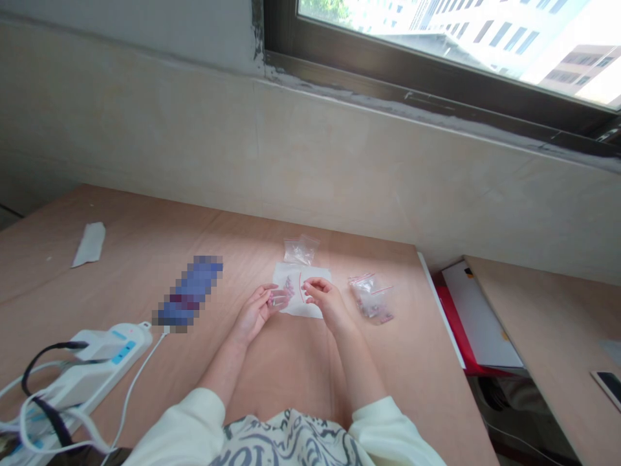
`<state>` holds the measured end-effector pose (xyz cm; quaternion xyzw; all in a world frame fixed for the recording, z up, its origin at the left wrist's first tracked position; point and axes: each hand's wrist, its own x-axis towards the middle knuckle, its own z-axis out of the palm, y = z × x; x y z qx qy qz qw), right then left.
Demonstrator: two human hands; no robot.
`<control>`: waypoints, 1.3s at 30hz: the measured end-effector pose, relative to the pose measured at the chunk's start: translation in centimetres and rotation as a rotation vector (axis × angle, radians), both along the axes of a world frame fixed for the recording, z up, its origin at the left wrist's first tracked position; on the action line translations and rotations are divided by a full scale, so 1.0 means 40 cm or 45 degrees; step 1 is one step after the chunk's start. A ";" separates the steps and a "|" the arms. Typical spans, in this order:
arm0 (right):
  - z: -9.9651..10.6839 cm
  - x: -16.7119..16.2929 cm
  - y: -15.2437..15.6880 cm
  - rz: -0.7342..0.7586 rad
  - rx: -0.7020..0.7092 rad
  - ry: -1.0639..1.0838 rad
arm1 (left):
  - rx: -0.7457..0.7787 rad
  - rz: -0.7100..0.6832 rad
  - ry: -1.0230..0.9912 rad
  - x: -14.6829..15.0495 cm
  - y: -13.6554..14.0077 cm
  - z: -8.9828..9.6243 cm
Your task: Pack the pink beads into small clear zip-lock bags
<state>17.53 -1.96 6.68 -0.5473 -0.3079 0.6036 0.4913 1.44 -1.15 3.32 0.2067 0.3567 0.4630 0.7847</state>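
My left hand has its fingers closed on a small clear zip bag, which lies over a white sheet of paper. The bag's red zip line faces right. Small reddish pieces show at the bag and paper; whether they lie inside the bag I cannot tell. Just right of the zip line, my right hand is pinched, and anything between its fingertips is too small to make out. Beyond the paper lie clear empty-looking bags. To the right of my right hand are filled zip bags.
At left, a pixelated phone-shaped object lies near a white power strip with plugs and cables. A white paper scrap is farther left. Wall and window bound the back; a gap with folders separates another table.
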 end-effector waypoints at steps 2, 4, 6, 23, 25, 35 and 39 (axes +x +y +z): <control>0.000 -0.003 0.002 -0.056 0.025 -0.104 | 0.002 -0.007 0.002 0.001 -0.001 -0.001; 0.000 -0.007 0.004 -0.144 0.078 -0.228 | 0.004 -0.016 0.004 0.001 0.000 -0.002; 0.001 -0.011 0.005 -0.208 0.134 -0.358 | 0.010 -0.020 0.005 0.000 0.001 -0.003; 0.006 -0.024 0.010 0.004 0.278 -0.811 | -0.015 -0.001 0.011 0.008 0.006 -0.005; 0.014 -0.027 0.004 0.084 0.241 -0.689 | -0.018 0.015 0.009 0.011 0.008 -0.008; 0.049 0.018 -0.002 0.033 0.291 -0.581 | 0.217 -0.183 0.243 0.005 0.002 0.026; 0.051 0.040 0.000 -0.085 0.343 -0.553 | 0.404 -0.397 0.462 -0.016 0.007 0.062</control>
